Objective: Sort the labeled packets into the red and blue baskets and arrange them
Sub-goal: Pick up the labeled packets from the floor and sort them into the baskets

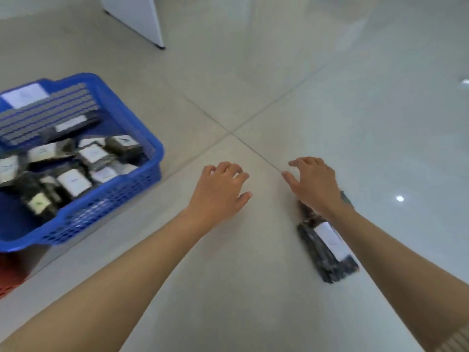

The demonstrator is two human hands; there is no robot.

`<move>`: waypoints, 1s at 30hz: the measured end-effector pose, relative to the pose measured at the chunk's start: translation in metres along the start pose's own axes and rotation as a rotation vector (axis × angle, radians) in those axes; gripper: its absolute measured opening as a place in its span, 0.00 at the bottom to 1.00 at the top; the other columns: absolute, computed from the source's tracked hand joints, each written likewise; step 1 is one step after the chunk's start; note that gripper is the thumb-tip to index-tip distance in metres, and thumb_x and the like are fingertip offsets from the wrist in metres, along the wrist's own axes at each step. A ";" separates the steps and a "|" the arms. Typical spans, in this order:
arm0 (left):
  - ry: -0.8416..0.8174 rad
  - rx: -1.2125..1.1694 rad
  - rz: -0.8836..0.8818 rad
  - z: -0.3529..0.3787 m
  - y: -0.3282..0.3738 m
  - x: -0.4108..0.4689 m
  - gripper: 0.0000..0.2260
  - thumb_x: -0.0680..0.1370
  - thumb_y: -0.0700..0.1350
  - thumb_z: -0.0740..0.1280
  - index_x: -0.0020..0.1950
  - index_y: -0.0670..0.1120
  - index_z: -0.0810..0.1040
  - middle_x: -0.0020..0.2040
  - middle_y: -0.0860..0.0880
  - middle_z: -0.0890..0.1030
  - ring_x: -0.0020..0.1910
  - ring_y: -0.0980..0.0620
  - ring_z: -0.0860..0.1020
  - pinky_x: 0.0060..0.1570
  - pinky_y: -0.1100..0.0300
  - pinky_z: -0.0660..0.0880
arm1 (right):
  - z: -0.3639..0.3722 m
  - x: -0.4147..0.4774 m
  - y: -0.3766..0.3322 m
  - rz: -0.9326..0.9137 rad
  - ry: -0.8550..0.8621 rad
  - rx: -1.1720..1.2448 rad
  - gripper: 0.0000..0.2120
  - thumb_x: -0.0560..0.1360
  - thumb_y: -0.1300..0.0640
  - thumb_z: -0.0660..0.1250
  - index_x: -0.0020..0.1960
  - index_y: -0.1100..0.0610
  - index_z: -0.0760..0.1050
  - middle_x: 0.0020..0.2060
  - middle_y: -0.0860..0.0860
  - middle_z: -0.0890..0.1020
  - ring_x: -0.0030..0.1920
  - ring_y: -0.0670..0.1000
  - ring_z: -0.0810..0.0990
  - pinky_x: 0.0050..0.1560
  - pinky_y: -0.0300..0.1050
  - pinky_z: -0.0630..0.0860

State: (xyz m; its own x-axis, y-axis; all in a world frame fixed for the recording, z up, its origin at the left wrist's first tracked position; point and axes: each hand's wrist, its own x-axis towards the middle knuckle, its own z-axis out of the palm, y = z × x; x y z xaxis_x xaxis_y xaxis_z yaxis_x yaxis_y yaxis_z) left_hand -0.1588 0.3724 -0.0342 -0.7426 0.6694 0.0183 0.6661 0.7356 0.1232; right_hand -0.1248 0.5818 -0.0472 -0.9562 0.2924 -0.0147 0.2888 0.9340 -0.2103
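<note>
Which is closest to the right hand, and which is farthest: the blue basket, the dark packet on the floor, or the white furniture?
1. The dark packet: lying on the floor, just under the wrist of the right hand.
2. The blue basket: off to the left, beyond the left hand.
3. The white furniture: far off at the top of the head view.

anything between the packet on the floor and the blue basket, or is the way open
Nothing rests on the floor between the packet and the blue basket. Only the person's own left hand and forearm cross that line. The right hand is open, its wrist over the packet's far end.
</note>
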 end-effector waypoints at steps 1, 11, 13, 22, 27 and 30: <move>-0.048 -0.010 0.022 0.008 0.012 0.006 0.21 0.79 0.57 0.58 0.70 0.51 0.68 0.69 0.52 0.69 0.69 0.50 0.64 0.63 0.53 0.60 | -0.006 -0.005 0.017 0.041 -0.044 0.011 0.19 0.78 0.46 0.58 0.66 0.52 0.72 0.66 0.51 0.73 0.68 0.53 0.66 0.66 0.52 0.63; -0.410 -0.683 0.050 0.037 0.111 0.035 0.32 0.65 0.64 0.72 0.66 0.60 0.67 0.54 0.55 0.67 0.58 0.56 0.68 0.56 0.60 0.68 | -0.026 -0.049 0.113 0.139 -0.318 0.117 0.19 0.72 0.56 0.70 0.61 0.55 0.72 0.51 0.51 0.72 0.54 0.50 0.64 0.46 0.42 0.67; -0.527 -0.654 0.051 0.035 0.113 0.043 0.32 0.67 0.61 0.73 0.67 0.57 0.67 0.54 0.53 0.66 0.58 0.53 0.67 0.56 0.60 0.67 | -0.029 -0.050 0.121 0.191 -0.291 0.106 0.13 0.73 0.56 0.68 0.56 0.57 0.74 0.48 0.52 0.73 0.54 0.53 0.69 0.42 0.43 0.68; -0.609 -0.671 -0.075 0.025 0.099 0.049 0.26 0.62 0.55 0.79 0.51 0.46 0.71 0.45 0.51 0.75 0.41 0.53 0.72 0.38 0.59 0.66 | -0.042 -0.028 0.099 0.371 -0.111 0.612 0.10 0.74 0.60 0.67 0.45 0.68 0.76 0.33 0.53 0.74 0.31 0.47 0.70 0.32 0.39 0.64; -0.176 -0.650 -0.346 -0.015 0.032 0.056 0.21 0.63 0.56 0.77 0.49 0.48 0.75 0.44 0.50 0.78 0.42 0.49 0.75 0.34 0.60 0.67 | -0.037 0.012 0.043 0.295 -0.022 0.720 0.11 0.74 0.58 0.66 0.49 0.67 0.76 0.37 0.55 0.76 0.35 0.49 0.71 0.37 0.41 0.66; 0.056 -0.717 -0.565 -0.045 -0.023 0.046 0.18 0.64 0.56 0.76 0.41 0.46 0.76 0.38 0.47 0.78 0.39 0.46 0.77 0.36 0.57 0.70 | -0.052 0.038 -0.006 0.196 0.043 0.712 0.09 0.76 0.58 0.64 0.49 0.63 0.77 0.38 0.53 0.77 0.34 0.47 0.72 0.32 0.37 0.67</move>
State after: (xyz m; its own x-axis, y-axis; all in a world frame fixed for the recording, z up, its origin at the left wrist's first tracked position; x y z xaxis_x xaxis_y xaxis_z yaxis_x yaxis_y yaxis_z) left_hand -0.2110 0.3814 0.0084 -0.9598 0.2100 -0.1865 0.0141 0.6993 0.7147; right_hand -0.1601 0.5978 0.0041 -0.8833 0.4616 -0.0815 0.3390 0.5090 -0.7912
